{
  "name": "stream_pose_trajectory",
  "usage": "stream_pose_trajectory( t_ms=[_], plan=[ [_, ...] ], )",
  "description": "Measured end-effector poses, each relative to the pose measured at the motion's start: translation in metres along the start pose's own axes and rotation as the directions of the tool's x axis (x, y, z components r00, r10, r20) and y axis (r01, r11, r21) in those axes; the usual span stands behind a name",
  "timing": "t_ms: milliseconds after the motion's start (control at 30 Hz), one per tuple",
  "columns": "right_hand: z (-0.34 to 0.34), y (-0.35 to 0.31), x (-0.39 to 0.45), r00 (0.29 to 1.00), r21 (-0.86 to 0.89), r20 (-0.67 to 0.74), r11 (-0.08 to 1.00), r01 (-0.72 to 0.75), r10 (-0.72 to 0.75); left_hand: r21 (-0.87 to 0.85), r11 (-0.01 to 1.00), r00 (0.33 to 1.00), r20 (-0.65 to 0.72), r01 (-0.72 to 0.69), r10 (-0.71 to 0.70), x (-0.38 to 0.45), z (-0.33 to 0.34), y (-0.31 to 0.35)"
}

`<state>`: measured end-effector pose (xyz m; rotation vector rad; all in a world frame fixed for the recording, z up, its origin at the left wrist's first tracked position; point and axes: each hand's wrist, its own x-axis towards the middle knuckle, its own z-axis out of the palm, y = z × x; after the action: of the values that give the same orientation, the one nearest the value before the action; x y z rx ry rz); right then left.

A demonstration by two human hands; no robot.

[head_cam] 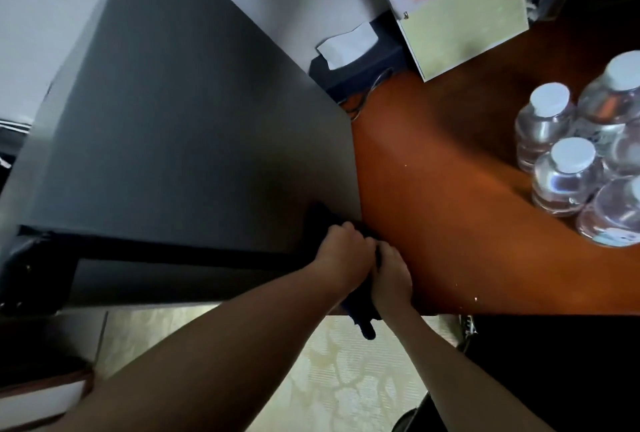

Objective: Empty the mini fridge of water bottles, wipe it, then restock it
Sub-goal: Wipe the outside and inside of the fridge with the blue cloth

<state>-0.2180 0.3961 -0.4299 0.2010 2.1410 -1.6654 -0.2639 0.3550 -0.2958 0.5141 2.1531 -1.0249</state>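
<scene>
Dark cloth point(362, 310) is bunched between my two hands at the mini fridge's point(173, 119) front right corner; left hand point(341, 253) and right hand point(389, 275) both curl round it. Five water bottles point(568, 175) stand out on the orange-brown tabletop point(443, 206), well apart from the fridge. I judge emptying done, wiping in hand; next I should carry the cloth inside the open door point(138, 286).

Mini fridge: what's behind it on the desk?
Behind the mini fridge a dark tissue box with a white tissue sticking up shows, and some cables; the fridge body hides the rest.
</scene>
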Motion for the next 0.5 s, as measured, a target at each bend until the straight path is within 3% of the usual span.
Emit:
stream_pose_trajectory(
  t_ms=[200, 333, 500],
  plan=[
    [0.004, -0.019, 0.064, 0.994, -0.032, -0.110, 0.999, -0.014, 0.010, -0.048, 0.998, 0.998, 0.039, 0.051, -0.049, 0.064, -0.011, -0.044],
    [0.003, -0.065, 0.157, 0.985, 0.022, -0.173, 1.000, -0.005, 0.009, -0.080, 0.987, 0.989, -0.020, 0.142, -0.144, 0.129, -0.037, -0.113],
    [0.001, -0.128, 0.268, 0.975, 0.192, -0.218, 0.981, -0.009, 0.051, 0.059, 0.966, 0.959, -0.152, 0.250, -0.239, 0.187, -0.061, -0.203]
  ],
)
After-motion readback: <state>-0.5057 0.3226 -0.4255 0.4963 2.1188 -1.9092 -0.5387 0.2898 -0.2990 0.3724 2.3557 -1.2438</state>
